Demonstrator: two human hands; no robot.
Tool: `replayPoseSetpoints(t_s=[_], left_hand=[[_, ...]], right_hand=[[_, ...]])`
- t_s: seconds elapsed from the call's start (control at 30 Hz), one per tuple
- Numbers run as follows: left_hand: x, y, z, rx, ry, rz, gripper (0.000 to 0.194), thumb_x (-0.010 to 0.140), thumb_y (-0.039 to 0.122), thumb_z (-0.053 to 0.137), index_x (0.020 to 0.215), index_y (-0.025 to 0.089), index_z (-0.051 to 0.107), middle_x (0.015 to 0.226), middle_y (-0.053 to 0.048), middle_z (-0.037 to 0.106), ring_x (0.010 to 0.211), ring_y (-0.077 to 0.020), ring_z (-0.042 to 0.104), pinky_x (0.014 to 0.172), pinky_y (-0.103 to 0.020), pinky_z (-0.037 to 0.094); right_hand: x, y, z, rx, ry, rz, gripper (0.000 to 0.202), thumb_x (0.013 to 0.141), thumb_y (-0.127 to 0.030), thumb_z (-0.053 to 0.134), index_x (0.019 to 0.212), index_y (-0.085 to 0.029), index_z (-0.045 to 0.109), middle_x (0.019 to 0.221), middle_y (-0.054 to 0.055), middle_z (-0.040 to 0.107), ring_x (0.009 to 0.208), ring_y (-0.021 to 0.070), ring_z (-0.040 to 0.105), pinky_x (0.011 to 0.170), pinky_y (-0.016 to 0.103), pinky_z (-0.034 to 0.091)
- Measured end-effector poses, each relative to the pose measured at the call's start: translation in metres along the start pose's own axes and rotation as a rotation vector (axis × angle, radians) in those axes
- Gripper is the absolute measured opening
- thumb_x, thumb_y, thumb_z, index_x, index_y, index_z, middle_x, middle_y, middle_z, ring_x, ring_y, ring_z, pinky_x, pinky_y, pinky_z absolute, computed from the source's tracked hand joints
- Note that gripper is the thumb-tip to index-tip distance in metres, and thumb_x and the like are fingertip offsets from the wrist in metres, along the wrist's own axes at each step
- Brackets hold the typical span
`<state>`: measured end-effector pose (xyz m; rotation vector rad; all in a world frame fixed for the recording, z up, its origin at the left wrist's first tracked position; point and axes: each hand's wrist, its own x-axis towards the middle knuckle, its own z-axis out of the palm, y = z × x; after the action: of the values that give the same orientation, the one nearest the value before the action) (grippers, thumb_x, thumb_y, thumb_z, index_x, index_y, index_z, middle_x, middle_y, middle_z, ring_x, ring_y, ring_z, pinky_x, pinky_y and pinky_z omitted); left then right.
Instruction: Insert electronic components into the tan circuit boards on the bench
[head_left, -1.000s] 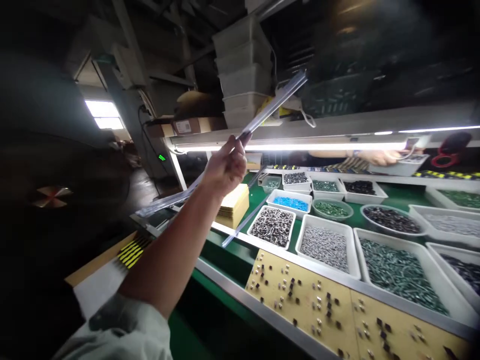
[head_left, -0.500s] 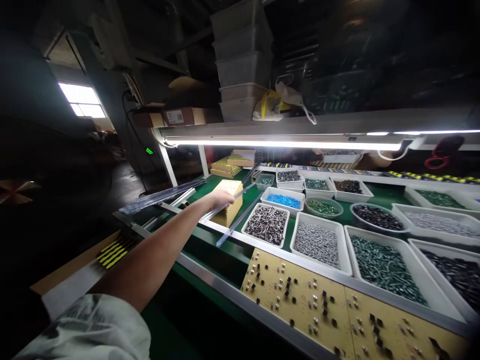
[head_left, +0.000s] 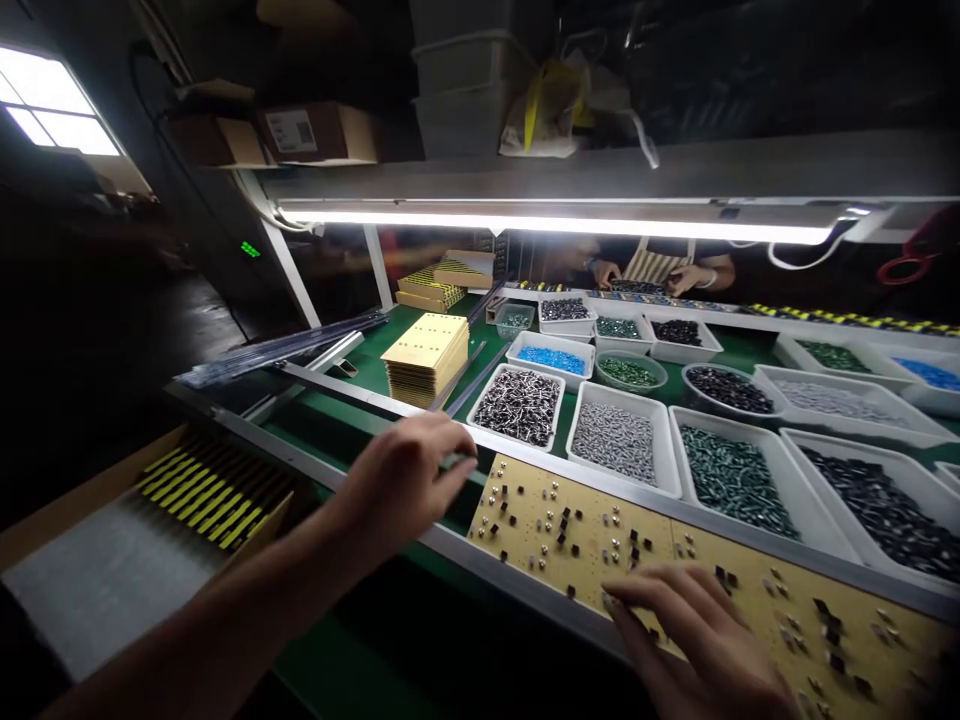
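Observation:
My left hand hovers over the metal front rail, just left of the circuit boards, with thumb and fingers slightly apart and nothing visible between them. My right hand is low over the tan circuit boards, thumb and index fingertips brought together near the front edge. Whatever small thing may be in that pinch is too small to name. Small black and silver components stand on the boards. Beyond my left hand a stack of tan bare boards sits beside clear plastic strips.
White trays hold silver-and-black parts, grey parts, green parts and blue parts. An open carton with yellow-black strips is at lower left. A lamp hangs overhead. Across the bench are a co-worker's hands.
My left hand has let go of the clear strip by the board stack and drawn back towards me. My right hand has come into view over the boards. The view has shifted down and right.

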<state>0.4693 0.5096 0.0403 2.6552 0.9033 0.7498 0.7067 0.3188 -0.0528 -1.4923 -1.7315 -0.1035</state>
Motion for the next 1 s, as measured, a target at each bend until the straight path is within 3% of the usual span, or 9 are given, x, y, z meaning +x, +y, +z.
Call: replayPoseSetpoints(t_s=[0.1, 0.27, 0.47, 0.63, 1.0], left_hand=[[-0.026, 0.011, 0.031, -0.074, -0.017, 0.086, 0.010, 0.093, 0.008, 0.062, 0.087, 0.015, 0.067, 0.087, -0.006, 0.066, 0.085, -0.0218, 0.061, 0.075, -0.032, 0.049], [-0.045, 0.001, 0.059, -0.142, -0.046, 0.187, 0.013, 0.096, 0.007, 0.058, 0.098, 0.014, 0.068, 0.095, -0.008, 0.066, 0.093, -0.0236, 0.059, 0.082, -0.034, 0.051], [-0.046, -0.002, 0.064, -0.156, -0.061, 0.205, 0.012, 0.098, 0.010, 0.058, 0.099, 0.014, 0.068, 0.096, -0.009, 0.066, 0.095, -0.0239, 0.059, 0.083, -0.035, 0.053], [-0.043, -0.002, 0.067, -0.128, -0.087, 0.195, 0.013, 0.100, 0.013, 0.055, 0.094, 0.013, 0.067, 0.095, -0.009, 0.065, 0.094, -0.0245, 0.057, 0.083, -0.037, 0.053], [-0.038, -0.003, 0.060, -0.108, -0.145, 0.175, 0.011, 0.097, 0.010, 0.058, 0.093, 0.013, 0.067, 0.096, -0.008, 0.063, 0.098, -0.0254, 0.055, 0.085, -0.038, 0.053]], right_hand=[[0.027, -0.002, 0.014, -0.124, -0.033, 0.028, 0.002, 0.097, -0.026, 0.061, 0.098, -0.026, 0.062, 0.089, 0.005, 0.068, 0.089, 0.0276, 0.063, 0.075, 0.042, 0.053], [0.034, -0.007, 0.032, -0.233, -0.062, 0.090, 0.008, 0.098, -0.031, 0.059, 0.093, -0.025, 0.061, 0.088, 0.006, 0.066, 0.092, 0.0300, 0.057, 0.075, 0.044, 0.048], [0.031, -0.007, 0.035, -0.248, -0.088, 0.101, 0.010, 0.098, -0.026, 0.058, 0.089, -0.024, 0.061, 0.084, 0.005, 0.064, 0.089, 0.0281, 0.054, 0.075, 0.041, 0.044], [0.028, -0.012, 0.028, -0.176, -0.076, 0.010, 0.006, 0.100, -0.023, 0.059, 0.093, -0.023, 0.060, 0.087, 0.003, 0.063, 0.091, 0.0246, 0.053, 0.081, 0.036, 0.042], [0.022, -0.018, 0.032, -0.147, -0.167, 0.007, 0.014, 0.099, -0.017, 0.056, 0.086, -0.022, 0.057, 0.084, 0.003, 0.060, 0.087, 0.0237, 0.051, 0.080, 0.036, 0.038]])
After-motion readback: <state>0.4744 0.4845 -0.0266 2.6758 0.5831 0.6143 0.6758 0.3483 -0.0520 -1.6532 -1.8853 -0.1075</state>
